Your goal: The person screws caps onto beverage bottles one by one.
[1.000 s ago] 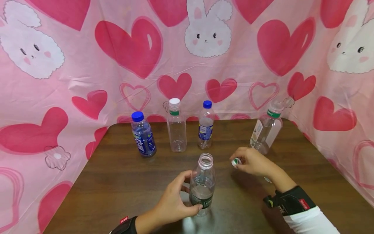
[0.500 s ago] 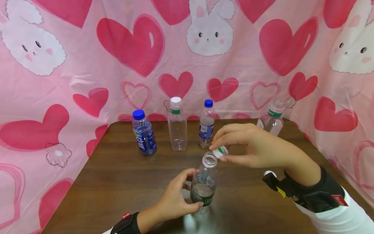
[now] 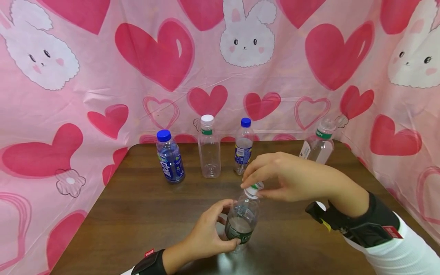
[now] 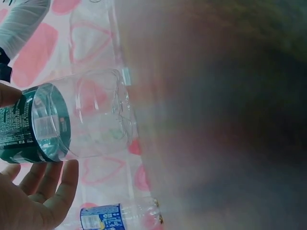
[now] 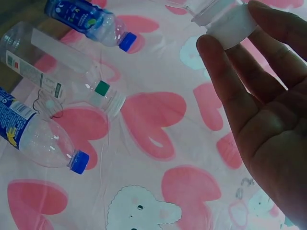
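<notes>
A clear plastic bottle [image 3: 242, 219] with a dark green label stands in the front middle of the table, tilted slightly to the right. My left hand [image 3: 211, 231] grips its lower body, fingers behind and thumb across the label. In the left wrist view the bottle [image 4: 96, 115] shows its ridged base beyond the fingers [image 4: 68, 184]. At the mouth, my right hand [image 3: 292, 177] pinches a white cap [image 3: 252, 191] with a green mark on top. The right wrist view has this cap [image 5: 232, 26] between thumb and fingertips, right at the bottle's neck.
Behind stand a blue-capped bottle with a blue label [image 3: 170, 162], a white-capped clear bottle [image 3: 209, 156] and a smaller blue-capped bottle [image 3: 243, 151]. An uncapped bottle [image 3: 321, 149] stands back right, partly behind my right hand. A white cap [image 3: 321, 206] lies near my right wrist.
My right hand has brought the cap from the table's right side up and left onto the bottle's mouth. The bottle has tipped slightly right in my left hand.
</notes>
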A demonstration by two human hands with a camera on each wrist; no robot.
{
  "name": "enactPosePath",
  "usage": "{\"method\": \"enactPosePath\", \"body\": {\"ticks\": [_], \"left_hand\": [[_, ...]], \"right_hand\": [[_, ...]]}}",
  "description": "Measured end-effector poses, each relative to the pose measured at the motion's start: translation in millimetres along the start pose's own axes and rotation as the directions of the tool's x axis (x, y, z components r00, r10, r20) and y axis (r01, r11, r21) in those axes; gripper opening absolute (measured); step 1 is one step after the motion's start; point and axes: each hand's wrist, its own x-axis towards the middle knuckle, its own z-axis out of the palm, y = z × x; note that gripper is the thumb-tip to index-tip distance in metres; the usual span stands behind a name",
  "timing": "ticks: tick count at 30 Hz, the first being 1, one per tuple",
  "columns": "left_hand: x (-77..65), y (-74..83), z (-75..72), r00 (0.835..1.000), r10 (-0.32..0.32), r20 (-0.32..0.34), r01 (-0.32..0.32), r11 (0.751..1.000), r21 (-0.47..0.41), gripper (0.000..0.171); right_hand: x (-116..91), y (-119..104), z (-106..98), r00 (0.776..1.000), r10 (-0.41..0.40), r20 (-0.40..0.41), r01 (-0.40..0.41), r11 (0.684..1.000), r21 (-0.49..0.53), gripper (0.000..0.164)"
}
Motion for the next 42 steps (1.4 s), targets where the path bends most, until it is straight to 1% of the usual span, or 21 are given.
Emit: {"method": "enactPosePath", "body": {"ticks": [3,7,9,12,14,16,21,27,31,35,37,42], "left_hand": [[0.8,-0.8,0.2,1.000,0.005,-0.002,-0.005,1.000,0.022,0.081],[2.0,-2.6,1.0,1.000,0.029,-0.009,-0.028,0.998,0.056,0.081],[2.5,-3.2,1.3,1.000,0.023,-0.011,-0.023,0.999,0.027,0.081],[3.7,-2.6,1.1,1.000,-0.003,-0.003,0.003,0.998,-0.058,0.080],[4.4,-1.8,0.8,1.000,-0.020,0.003,0.020,0.993,-0.118,0.081],[5.2,-0.8,0.8,1.000,-0.029,0.002,0.029,0.991,-0.134,0.080],[7.2,0.9,3.0,0.997,-0.063,-0.042,0.058,0.994,-0.097,0.077],[11.7,2.6,7.8,0.988,-0.109,-0.112,0.108,0.994,-0.016,0.077],[14.2,2.8,9.3,0.982,-0.135,-0.132,0.135,0.991,-0.010,0.078],[15.0,1.9,9.5,0.981,-0.143,-0.131,0.143,0.990,-0.006,0.080],[14.9,1.5,9.5,0.982,-0.143,-0.126,0.144,0.990,-0.004,0.080],[14.8,0.7,8.9,0.984,-0.135,-0.113,0.135,0.991,-0.008,0.081]], "right_hand": [[-0.6,0.7,-1.5,1.000,-0.006,0.021,0.007,1.000,-0.009,0.035],[-1.1,1.9,-3.0,0.999,-0.020,0.032,0.021,1.000,-0.020,0.036],[-1.3,2.0,-3.7,0.999,-0.024,0.033,0.025,0.999,-0.022,0.036],[-1.8,1.7,-5.1,0.999,-0.024,0.028,0.025,0.999,-0.022,0.036],[-2.4,1.3,-5.7,1.000,-0.019,0.021,0.019,1.000,-0.024,0.037],[-3.0,1.1,-5.6,1.000,-0.002,0.010,0.002,0.999,-0.037,0.036],[-3.8,1.6,-0.6,0.996,0.087,-0.035,-0.090,0.991,-0.100,0.029],[-2.6,3.1,5.8,0.978,0.178,-0.105,-0.194,0.965,-0.174,0.020],[-1.8,3.5,7.6,0.964,0.242,-0.115,-0.261,0.942,-0.211,0.019],[-1.5,4.0,7.4,0.956,0.273,-0.107,-0.290,0.933,-0.215,0.019],[-1.8,3.7,5.5,0.956,0.277,-0.099,-0.292,0.936,-0.197,0.023],[-6.6,2.9,-6.4,0.959,0.277,-0.066,-0.283,0.954,-0.098,0.045]]}}
